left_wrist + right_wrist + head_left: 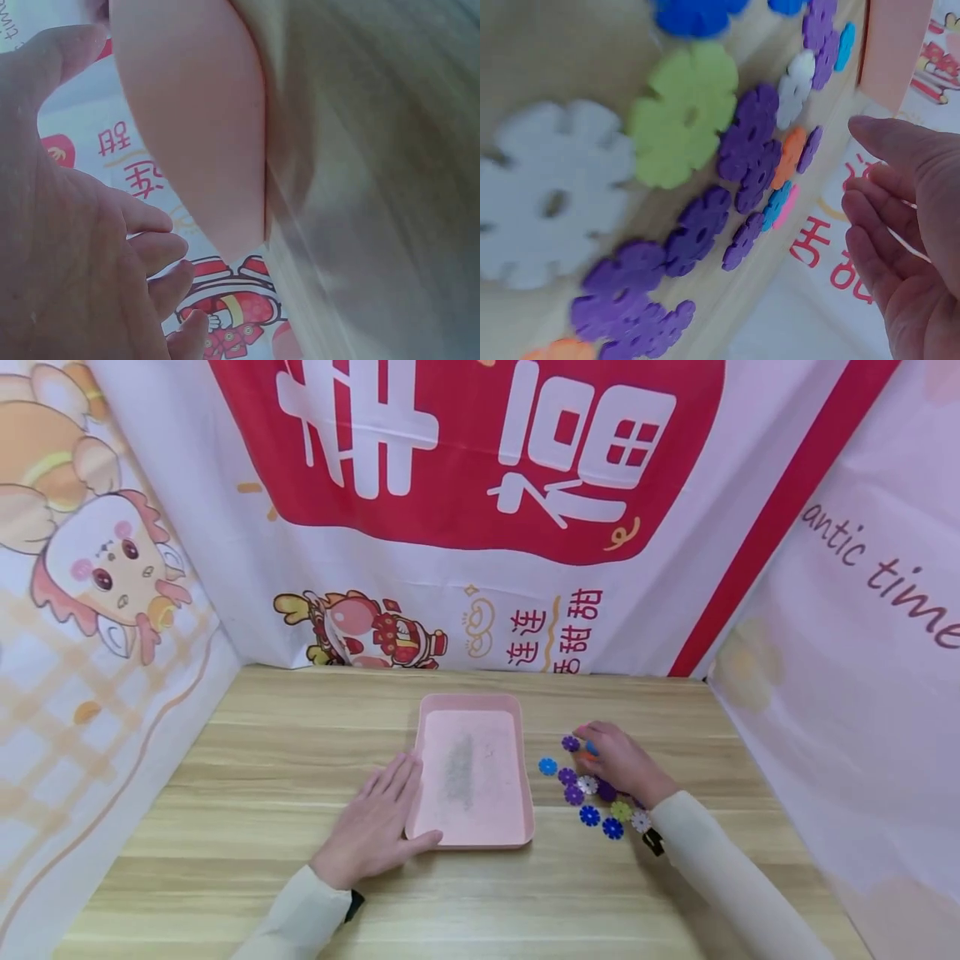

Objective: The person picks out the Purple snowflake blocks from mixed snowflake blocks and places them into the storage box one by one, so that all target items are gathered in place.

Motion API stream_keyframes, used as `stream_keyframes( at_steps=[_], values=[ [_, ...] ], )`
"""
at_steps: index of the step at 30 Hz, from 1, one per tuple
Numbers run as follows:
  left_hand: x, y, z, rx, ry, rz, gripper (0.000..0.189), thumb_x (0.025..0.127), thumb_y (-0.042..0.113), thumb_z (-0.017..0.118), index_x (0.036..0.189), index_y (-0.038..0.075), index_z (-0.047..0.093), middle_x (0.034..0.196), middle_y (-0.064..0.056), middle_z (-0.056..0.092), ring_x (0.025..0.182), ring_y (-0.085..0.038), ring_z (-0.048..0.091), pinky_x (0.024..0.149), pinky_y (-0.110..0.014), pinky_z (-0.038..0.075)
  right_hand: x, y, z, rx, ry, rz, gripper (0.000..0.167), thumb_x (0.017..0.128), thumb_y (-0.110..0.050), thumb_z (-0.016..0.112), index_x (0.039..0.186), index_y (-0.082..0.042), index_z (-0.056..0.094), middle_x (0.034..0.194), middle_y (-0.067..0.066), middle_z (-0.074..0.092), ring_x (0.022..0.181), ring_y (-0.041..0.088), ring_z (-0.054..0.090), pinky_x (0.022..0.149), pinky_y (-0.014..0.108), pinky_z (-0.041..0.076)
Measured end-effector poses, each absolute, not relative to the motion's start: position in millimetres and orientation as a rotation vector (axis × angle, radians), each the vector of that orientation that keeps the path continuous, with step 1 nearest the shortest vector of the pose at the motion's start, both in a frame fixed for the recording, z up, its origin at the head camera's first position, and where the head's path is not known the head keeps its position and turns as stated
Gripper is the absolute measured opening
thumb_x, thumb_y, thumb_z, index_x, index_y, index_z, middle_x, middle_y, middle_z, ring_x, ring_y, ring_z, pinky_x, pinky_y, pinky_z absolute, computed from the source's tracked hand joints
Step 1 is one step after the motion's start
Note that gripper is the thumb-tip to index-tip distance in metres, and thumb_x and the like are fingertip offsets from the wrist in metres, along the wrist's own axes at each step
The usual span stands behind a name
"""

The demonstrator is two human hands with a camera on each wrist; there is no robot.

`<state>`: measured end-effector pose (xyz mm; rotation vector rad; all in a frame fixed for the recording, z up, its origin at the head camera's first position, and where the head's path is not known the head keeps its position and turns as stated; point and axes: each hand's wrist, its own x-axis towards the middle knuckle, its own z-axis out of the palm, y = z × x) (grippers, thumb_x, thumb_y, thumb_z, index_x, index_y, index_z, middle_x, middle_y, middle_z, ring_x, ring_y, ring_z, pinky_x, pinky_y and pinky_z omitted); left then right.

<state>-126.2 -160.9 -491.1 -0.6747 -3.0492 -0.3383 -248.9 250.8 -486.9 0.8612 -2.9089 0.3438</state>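
A shallow pink tray (495, 768) lies on the table with a dark grey smudge across its bottom. My left hand (375, 831) touches the tray's left side, fingers straight and thumb at the near corner. Right of the tray are several slotted plastic snowflake discs: a light blue disc (547, 766), a dark blue disc (612, 828), a yellow-green disc (684, 116), a white disc (555, 195) and purple discs such as this purple disc (699, 229). My right hand (622, 764) hovers over the far discs, fingers loosely bent and nothing between them in the right wrist view.
The wooden table (315, 727) meets a hanging cloth (465, 610) with red and white print at the back. Printed cloth walls (840, 693) close in the left and right sides.
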Motion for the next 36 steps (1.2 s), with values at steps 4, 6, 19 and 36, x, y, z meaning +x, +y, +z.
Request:
stream_keyframes(
  at_steps=[4,6,19,36],
  values=[
    [-127,-159,-494,-0.689,-3.066,-0.346,0.104,0.098,0.070,0.054,0.165,-0.004,0.025,0.176,-0.020,0.019,0.165,-0.039,0.019,0.133,-0.059,0.023,-264,247,-486,0.864,-2.998,0.332,0.046,0.092,-0.013,0.083,0.133,0.000,0.069,0.126,0.017,0.074,0.116,0.034,0.071,0.104,0.052,0.059],
    [-127,-159,-495,-0.690,-3.073,-0.348,0.104,0.098,0.071,0.053,0.165,-0.004,0.024,0.176,-0.020,0.018,0.165,-0.039,0.018,0.133,-0.059,0.023,-270,245,-486,0.845,-3.055,0.332,0.047,0.092,-0.014,0.083,0.135,-0.002,0.069,0.128,0.016,0.074,0.118,0.033,0.071,0.106,0.051,0.059],
    [-123,-158,-500,-0.653,-3.084,-0.420,0.103,0.098,0.069,0.056,0.165,-0.003,0.025,0.177,-0.019,0.018,0.165,-0.038,0.019,0.133,-0.057,0.024,-283,241,-496,0.792,-3.118,0.402,0.041,0.093,-0.009,0.081,0.132,-0.003,0.071,0.126,0.015,0.076,0.118,0.032,0.072,0.104,0.048,0.060],
    [-121,-161,-502,-0.663,-3.049,-0.356,0.102,0.099,0.069,0.053,0.164,-0.005,0.027,0.175,-0.021,0.022,0.164,-0.038,0.022,0.133,-0.055,0.027,-296,235,-501,0.690,-3.168,0.533,0.028,0.094,-0.012,0.081,0.122,-0.007,0.077,0.111,0.009,0.077,0.100,0.022,0.073,0.093,0.042,0.065]
  ],
)
